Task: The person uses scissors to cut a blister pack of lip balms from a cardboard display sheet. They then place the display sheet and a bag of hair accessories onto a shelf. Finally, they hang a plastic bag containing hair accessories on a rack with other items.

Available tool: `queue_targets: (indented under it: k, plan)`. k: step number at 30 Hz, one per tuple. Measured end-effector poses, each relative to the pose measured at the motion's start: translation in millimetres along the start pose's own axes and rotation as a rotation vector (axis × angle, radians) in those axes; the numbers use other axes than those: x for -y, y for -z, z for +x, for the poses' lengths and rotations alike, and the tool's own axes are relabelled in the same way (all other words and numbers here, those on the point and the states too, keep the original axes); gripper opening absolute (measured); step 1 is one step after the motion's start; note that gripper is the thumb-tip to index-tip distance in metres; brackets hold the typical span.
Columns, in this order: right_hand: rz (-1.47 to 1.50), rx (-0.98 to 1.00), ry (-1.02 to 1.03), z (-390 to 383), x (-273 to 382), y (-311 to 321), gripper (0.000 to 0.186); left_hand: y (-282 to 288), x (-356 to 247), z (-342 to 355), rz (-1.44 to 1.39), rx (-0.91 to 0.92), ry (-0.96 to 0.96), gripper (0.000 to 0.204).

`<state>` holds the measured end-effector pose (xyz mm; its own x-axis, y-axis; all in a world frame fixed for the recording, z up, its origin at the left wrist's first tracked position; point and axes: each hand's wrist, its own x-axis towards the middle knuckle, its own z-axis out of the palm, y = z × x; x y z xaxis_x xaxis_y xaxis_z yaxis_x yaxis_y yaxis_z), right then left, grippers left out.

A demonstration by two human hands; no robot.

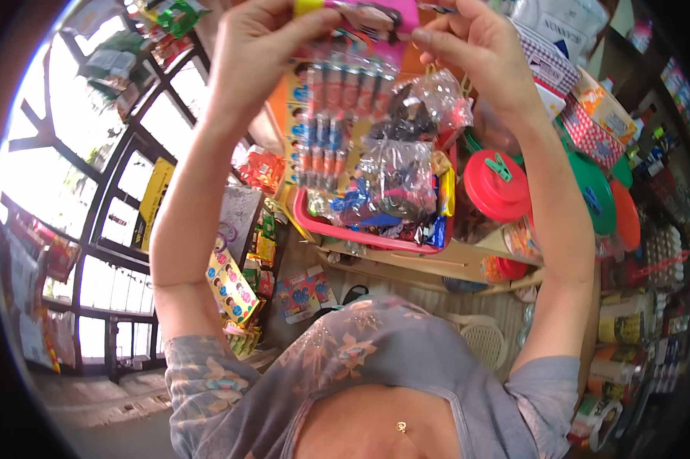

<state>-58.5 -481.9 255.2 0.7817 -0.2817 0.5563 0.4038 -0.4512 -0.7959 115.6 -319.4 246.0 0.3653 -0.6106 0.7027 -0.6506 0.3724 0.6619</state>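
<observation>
Red tray (360,236), loaded, at 6 o'clock from my hands. My left hand (267,34): thumb and fingers clamped on pink packet (387,17) at its 3 o'clock; my right hand (479,47) curled at packet's other edge, can't tell if gripping. Clear-wrapped tubes (351,88) between packet and tray rim; red lid (482,197), 5 o'clock, green clip (499,167) on it.
</observation>
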Motion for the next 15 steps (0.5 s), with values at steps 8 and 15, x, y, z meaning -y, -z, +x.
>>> queue_targets:
  k: [8, 15]
  plan:
    - [-0.818, 0.044, -0.007, -41, -12, 50, 0.009, 17, 3, 1, -0.13, 0.02, -0.014, 0.018]
    - [-1.234, 0.18, -0.362, -116, -86, 70, 0.023, 23, 5, 22, -0.108, 0.04, 0.077, 0.02]
